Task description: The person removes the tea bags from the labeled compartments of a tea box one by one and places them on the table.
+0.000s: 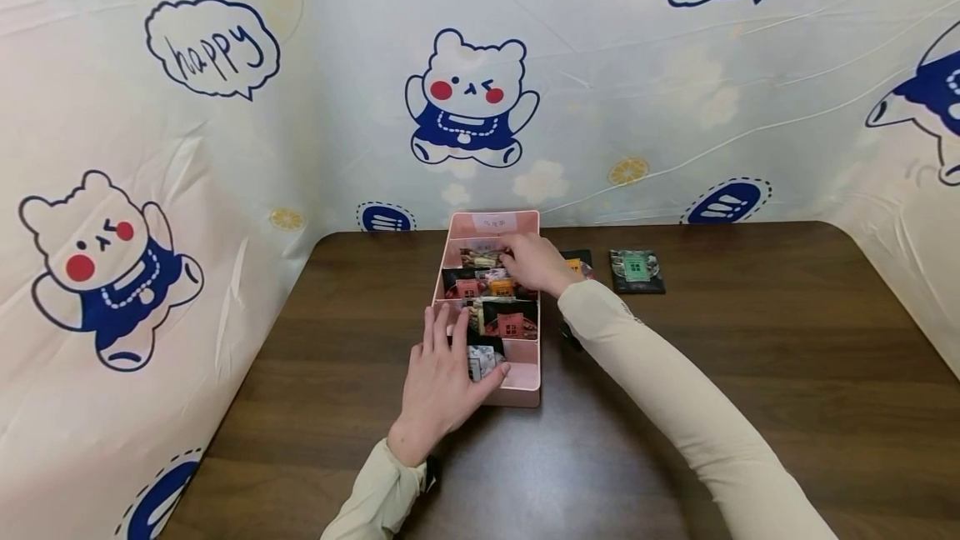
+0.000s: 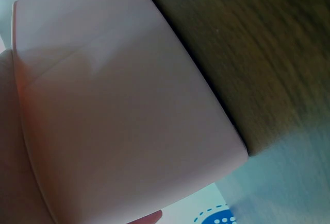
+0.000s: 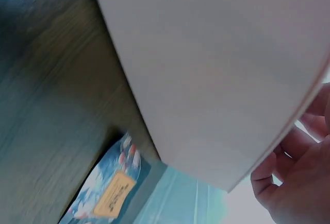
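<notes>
A long pink divided box [image 1: 525, 373] stands on the table with several small snack packets in its compartments. My left hand [image 1: 442, 373] lies across its near left rim with the fingers spread, by a white-and-black packet [image 1: 483, 361]. My right hand [image 1: 534, 263] reaches over the right rim into the far part, its fingertips at a packet [image 1: 480, 258]. In the right wrist view the right hand's fingers [image 3: 265, 183] bend over the rim, and what they touch is hidden. A packet with a red label [image 1: 512, 322] lies in a nearer compartment.
Right of the box, a packet with an orange label [image 1: 576, 263] lies partly behind my right wrist. Farther right is a packet with a green label [image 1: 636, 269]. A printed cloth [image 1: 600, 107] hangs behind the brown table [image 1: 337, 340].
</notes>
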{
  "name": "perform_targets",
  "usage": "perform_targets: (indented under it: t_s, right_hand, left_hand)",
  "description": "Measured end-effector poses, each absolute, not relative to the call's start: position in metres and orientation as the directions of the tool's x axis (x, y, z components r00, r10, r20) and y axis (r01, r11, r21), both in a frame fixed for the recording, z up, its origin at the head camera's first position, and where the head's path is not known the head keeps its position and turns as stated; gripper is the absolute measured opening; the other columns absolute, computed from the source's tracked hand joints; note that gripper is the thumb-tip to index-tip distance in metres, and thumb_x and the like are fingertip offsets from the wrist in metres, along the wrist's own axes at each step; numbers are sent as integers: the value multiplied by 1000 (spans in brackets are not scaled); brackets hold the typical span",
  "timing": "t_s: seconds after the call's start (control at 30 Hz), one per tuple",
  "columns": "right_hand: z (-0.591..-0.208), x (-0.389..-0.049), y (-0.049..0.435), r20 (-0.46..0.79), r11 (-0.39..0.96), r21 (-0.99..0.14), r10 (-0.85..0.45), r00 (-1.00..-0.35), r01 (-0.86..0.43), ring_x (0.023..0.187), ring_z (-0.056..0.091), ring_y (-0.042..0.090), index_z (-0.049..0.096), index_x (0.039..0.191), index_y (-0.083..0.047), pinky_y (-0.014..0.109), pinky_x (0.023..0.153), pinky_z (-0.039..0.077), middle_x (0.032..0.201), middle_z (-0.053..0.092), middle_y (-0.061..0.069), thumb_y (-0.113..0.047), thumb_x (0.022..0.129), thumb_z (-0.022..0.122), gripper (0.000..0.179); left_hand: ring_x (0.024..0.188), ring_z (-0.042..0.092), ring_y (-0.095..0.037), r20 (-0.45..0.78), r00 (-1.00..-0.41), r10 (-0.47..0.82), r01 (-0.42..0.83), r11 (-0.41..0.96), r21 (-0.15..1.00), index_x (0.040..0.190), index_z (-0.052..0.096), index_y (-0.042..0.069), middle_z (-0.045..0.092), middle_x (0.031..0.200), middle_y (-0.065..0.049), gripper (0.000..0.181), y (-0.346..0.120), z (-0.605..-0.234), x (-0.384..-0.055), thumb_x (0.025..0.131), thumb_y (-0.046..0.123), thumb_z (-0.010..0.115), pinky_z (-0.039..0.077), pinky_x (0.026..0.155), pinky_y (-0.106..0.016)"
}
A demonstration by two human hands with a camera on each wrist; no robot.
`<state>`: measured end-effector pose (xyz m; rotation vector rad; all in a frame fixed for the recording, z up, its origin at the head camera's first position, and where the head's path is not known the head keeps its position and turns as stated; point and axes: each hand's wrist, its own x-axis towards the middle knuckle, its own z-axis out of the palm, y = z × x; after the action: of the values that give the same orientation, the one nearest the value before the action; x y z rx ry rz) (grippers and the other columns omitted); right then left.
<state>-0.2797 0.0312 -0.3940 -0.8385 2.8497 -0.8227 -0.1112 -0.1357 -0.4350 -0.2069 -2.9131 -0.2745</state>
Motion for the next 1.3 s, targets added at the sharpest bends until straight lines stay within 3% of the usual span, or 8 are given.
perform_targets:
  t_s: [0.3,0.53,0.97,1.07,1.3]
  right_hand:
    - [-393,-281,51,105,738,-490,-479,-872,-464,65,56,17,64,119,-11,33,64,45,95,69,6,-20,101,48,26]
    - [-386,-280,63,183,726,-479,-467,-865,-494,59,52,18,63,109,-9,33,61,42,77,62,5,-19,101,47,20]
    - [-376,-275,80,260,678,-550,-417,-871,-488,45,44,17,58,132,-17,33,52,39,62,55,2,-22,103,44,33]
    - [-374,-275,83,291,671,-554,-398,-870,-492,48,46,18,61,127,-15,33,53,39,69,59,4,-22,102,45,30]
    - [-369,-278,96,320,678,-578,-325,-890,-455,71,52,22,61,124,-13,38,69,42,97,67,7,-22,102,44,29]
  left_hand:
    - [147,18,-41,209,-971,114,149,976,158,149,33,11,26,157,-18,96,-135,-436,-111,81,78,46,47,92,-55]
    - [147,19,-41,212,-970,119,153,976,152,149,33,11,26,157,-19,96,-135,-436,-111,81,78,46,47,92,-55]
    - [147,18,-42,193,-974,116,148,976,157,150,32,12,25,157,-18,96,-135,-437,-112,81,79,43,47,92,-56]
    - [147,17,-42,189,-975,119,150,975,162,150,32,12,24,158,-18,96,-135,-437,-112,81,79,43,47,93,-56]
    - [147,17,-42,186,-976,113,145,975,170,150,32,13,24,158,-18,96,-135,-435,-112,81,79,44,46,93,-56]
